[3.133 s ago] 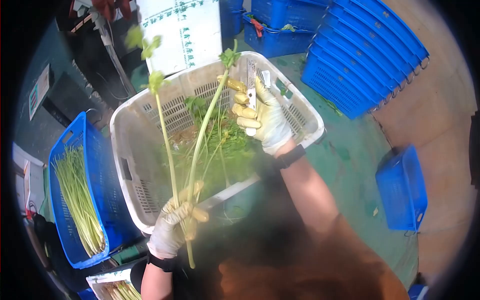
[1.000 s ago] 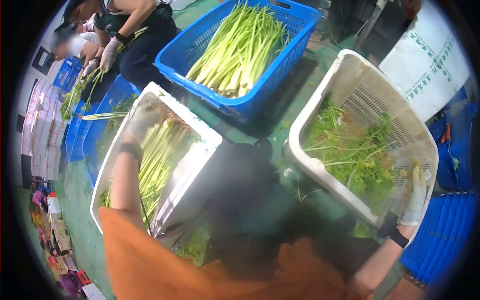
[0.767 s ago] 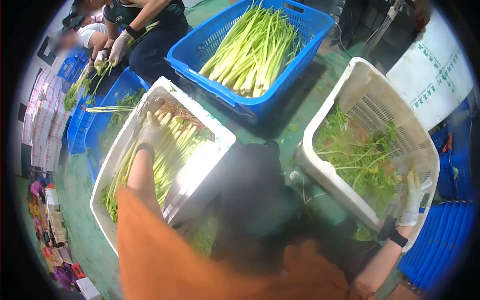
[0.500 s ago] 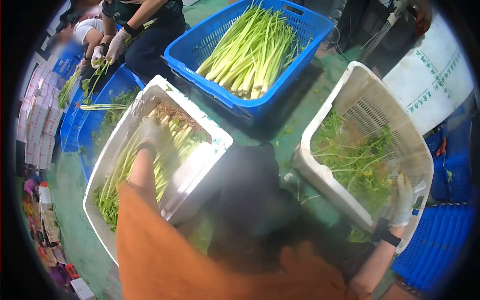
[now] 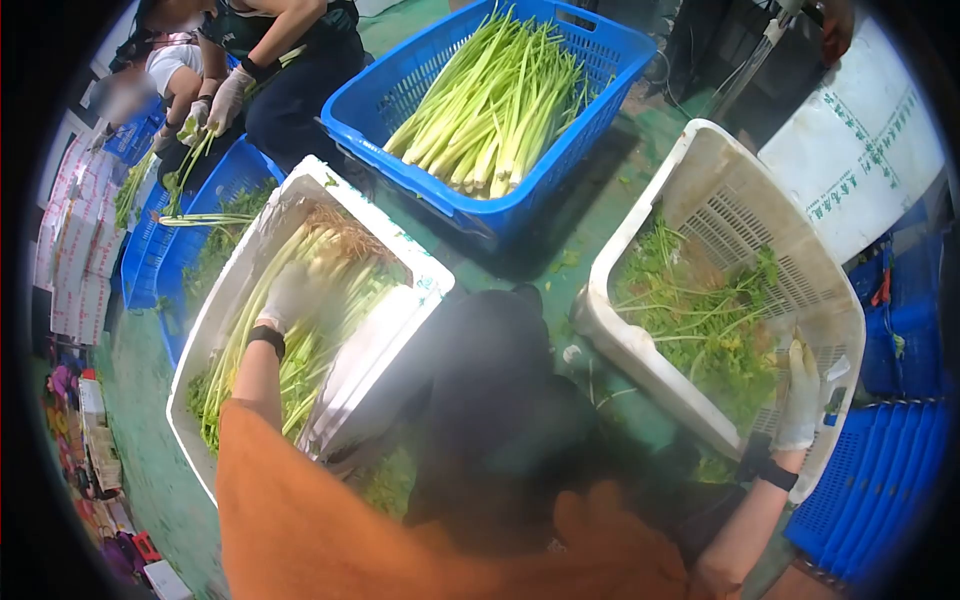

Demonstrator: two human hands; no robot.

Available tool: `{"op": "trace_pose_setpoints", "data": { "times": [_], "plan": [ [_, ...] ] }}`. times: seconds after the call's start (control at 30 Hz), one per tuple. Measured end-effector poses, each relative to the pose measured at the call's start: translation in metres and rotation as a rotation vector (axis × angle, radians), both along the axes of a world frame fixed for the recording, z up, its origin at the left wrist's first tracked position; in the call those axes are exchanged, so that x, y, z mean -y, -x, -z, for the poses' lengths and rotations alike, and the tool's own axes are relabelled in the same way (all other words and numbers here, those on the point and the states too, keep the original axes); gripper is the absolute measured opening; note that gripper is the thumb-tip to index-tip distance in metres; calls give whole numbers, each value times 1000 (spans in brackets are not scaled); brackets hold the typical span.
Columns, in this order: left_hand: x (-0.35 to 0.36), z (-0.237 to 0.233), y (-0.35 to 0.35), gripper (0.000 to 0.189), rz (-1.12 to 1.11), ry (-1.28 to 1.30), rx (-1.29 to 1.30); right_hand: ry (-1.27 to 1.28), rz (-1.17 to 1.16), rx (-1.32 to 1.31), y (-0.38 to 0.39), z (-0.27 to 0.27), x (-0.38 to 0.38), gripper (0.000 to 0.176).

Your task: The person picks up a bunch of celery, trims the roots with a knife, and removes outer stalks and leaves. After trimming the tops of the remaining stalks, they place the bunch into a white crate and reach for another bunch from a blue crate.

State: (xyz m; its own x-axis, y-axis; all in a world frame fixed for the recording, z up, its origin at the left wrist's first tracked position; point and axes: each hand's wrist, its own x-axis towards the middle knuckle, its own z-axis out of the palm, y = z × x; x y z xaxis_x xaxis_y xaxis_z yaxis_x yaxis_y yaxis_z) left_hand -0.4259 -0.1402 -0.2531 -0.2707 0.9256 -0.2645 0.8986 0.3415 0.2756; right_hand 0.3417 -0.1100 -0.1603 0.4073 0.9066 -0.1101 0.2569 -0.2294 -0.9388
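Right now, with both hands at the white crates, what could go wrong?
The left hand is among the stalks in a white crate that looks tilted; a hard pull might shift it or spill stalks. The right hand is at the rim of the other white crate, also tilted, so leaning on it may tip the trimmings. Leaf scraps on the floor could be slippery.

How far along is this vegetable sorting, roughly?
Done: the blue basket holds a good pile of clean pale stalks, and leafy scraps lie in the white basket. In hand: the left hand reaches among rooted stalks in the white crate; the right hand is at the white basket's rim. Left: that crate looks well filled.
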Motion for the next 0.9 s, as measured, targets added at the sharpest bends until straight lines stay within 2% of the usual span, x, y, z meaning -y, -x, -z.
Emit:
{"op": "trace_pose_setpoints", "data": {
  "times": [0.03,0.07,0.1,0.17,0.23,0.27,0.3,0.33,0.37,0.43,0.47,0.5,0.53,0.57,0.6,0.63,0.7,0.77,0.8,0.83,0.9],
  "plan": [
    [0,-8,-4,36,-31,-278,200,-4,-32,1,-2,1,0,41],
    [-1,-8,-16,38,-197,-540,759,-11,-27,-6,-2,4,-2,41],
    [-11,-45,-49,38,-184,-545,755,-55,-62,-25,-1,10,-5,41],
    [-33,-110,-103,33,-98,-336,693,-105,-70,-52,11,9,-5,41],
    [-61,-142,-165,33,246,-439,457,-53,-150,223,53,-13,2,39],
    [-70,-159,-199,33,228,-281,566,-132,-207,338,72,-24,5,37],
    [-82,-172,-232,31,306,-242,547,-194,-255,465,93,-34,9,36],
    [-93,-177,-260,30,401,-145,627,-279,-300,341,115,-43,13,33],
    [-103,-181,-289,30,498,-38,703,-516,-410,590,121,-37,11,32],
    [-102,-190,-354,26,623,-6,771,-649,-387,975,141,-41,22,37],
    [-105,-192,-377,26,760,-19,669,-594,-358,908,144,-26,23,40],
    [-105,-196,-397,25,887,-43,563,-649,-293,868,148,-30,24,40],
    [-102,-201,-416,25,959,-47,546,-633,-235,793,147,-28,22,37],
    [-106,-185,-426,22,1088,-210,493,-632,-185,743,144,-22,21,33],
    [-105,-185,-439,22,1140,-237,489,-559,-178,689,139,-27,22,31],
    [-102,-185,-450,22,1183,-264,481,-489,-177,628,134,-32,23,29],
    [-97,-189,-467,22,1220,-255,473,-517,-151,610,123,-26,23,27],
    [-91,-200,-475,22,1180,-117,491,-544,-130,589,118,-26,23,25],
    [-90,-198,-479,22,1129,-77,605,-429,-204,530,112,-31,25,23],
    [-91,-200,-481,22,1129,-72,602,-313,-275,468,105,-36,26,21],
    [-99,-207,-485,20,1282,-308,251,-171,-334,448,88,-43,21,22]
  ]
}}
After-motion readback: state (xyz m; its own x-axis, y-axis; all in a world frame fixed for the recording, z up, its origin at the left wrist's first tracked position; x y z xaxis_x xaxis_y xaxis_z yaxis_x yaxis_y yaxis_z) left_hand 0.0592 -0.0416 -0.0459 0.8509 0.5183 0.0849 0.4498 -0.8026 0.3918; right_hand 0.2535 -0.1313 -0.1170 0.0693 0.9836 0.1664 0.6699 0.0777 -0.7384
